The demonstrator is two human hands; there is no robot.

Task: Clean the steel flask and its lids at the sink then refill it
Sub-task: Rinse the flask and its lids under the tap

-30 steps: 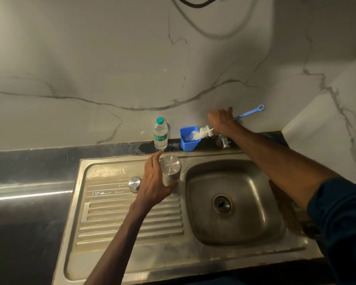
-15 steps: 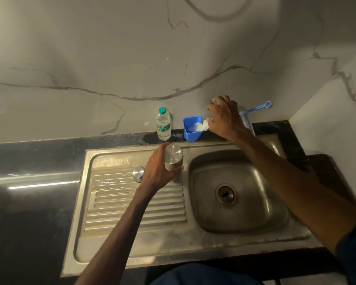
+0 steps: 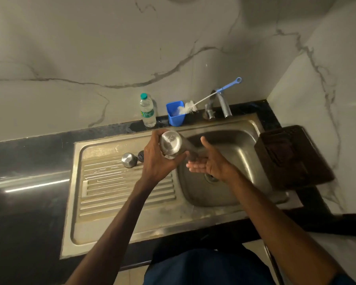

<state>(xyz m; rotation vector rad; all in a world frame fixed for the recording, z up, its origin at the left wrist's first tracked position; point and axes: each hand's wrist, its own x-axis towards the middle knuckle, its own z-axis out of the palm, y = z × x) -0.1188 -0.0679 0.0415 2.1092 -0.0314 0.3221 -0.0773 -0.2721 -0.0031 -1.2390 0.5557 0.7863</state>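
Note:
My left hand (image 3: 157,159) grips the steel flask (image 3: 171,144), tilted so its base faces me and its mouth points down toward the sink bowl (image 3: 243,161). Just right of the flask, over the bowl, my right hand (image 3: 210,163) lies open, palm up, with straight fingers under the flask's lower end. A steel lid (image 3: 129,160) and a small dark inner lid (image 3: 141,156) sit on the drainboard (image 3: 119,188), left of my left hand.
A plastic water bottle (image 3: 147,111), a blue cup (image 3: 175,113) holding a bottle brush (image 3: 206,99), and the tap (image 3: 222,103) stand along the back ledge. A dark wooden block (image 3: 292,155) sits right of the sink. Black counter (image 3: 29,182) lies to the left.
My right hand left the brush and tap area and came down beside the flask, palm up. My left hand lifted and tipped the flask over the bowl.

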